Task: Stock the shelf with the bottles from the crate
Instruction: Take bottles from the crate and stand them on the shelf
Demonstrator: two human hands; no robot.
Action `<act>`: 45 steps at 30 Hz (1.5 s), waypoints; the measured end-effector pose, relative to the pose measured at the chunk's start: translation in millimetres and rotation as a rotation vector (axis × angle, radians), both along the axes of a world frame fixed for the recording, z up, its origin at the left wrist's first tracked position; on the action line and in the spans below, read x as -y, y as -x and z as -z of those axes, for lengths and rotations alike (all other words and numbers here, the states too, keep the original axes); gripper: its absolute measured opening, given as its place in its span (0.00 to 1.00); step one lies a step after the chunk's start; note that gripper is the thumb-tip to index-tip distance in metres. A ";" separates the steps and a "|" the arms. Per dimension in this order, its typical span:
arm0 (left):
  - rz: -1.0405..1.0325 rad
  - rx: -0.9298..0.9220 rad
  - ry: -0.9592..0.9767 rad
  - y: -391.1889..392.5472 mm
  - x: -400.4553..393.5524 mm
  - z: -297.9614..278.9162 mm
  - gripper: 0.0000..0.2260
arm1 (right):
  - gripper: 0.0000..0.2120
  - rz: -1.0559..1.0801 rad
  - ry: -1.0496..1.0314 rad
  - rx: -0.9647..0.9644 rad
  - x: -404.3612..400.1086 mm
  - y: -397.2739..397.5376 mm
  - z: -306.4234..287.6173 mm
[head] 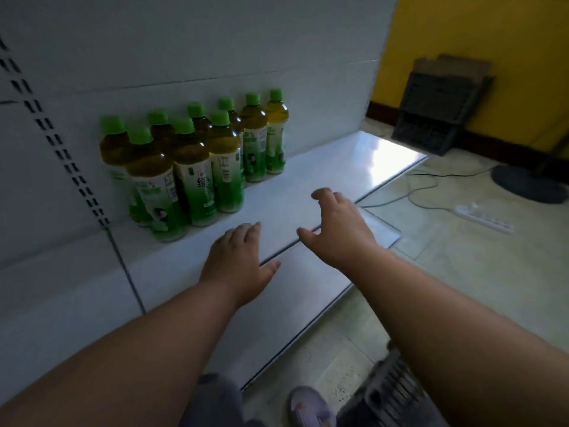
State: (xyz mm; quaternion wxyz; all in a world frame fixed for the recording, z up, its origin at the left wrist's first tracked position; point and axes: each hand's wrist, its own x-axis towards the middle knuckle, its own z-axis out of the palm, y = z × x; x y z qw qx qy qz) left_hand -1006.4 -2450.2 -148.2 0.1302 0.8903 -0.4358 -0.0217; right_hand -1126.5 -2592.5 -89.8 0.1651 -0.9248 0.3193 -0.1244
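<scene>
Green-capped bottles (197, 155): about nine stand on shelf (323, 167).
Hands: left hand (237, 266), right hand (338, 229) empty, fingers spread.
Crate (388, 392): contents hidden; more may remain.

We see green-capped bottles (197, 161) of amber-yellow drink with green-and-white labels on a white shelf (323, 167), a yellow wall (480, 29) over a dark red skirting (381, 114), a black crate (437, 112) and pale greenish floor tiles (462, 272).

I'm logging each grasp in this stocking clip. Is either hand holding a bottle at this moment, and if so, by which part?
Nothing is held. The left hand and right hand are both over the shelf with fingers spread and empty, apart from the bottles.
</scene>
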 end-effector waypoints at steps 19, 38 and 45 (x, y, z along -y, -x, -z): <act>0.793 -0.059 -0.109 323.9 94.6 67.8 0.25 | 0.35 0.714 -0.242 -0.380 -1.4 381.5 96.3; 0.658 -0.088 -0.409 352.5 123.5 202.1 0.40 | 0.47 0.943 -0.884 -0.439 83.8 382.0 359.4; 0.666 -0.095 -0.480 351.8 126.2 201.3 0.41 | 0.46 0.925 -0.820 -0.634 85.1 374.0 401.0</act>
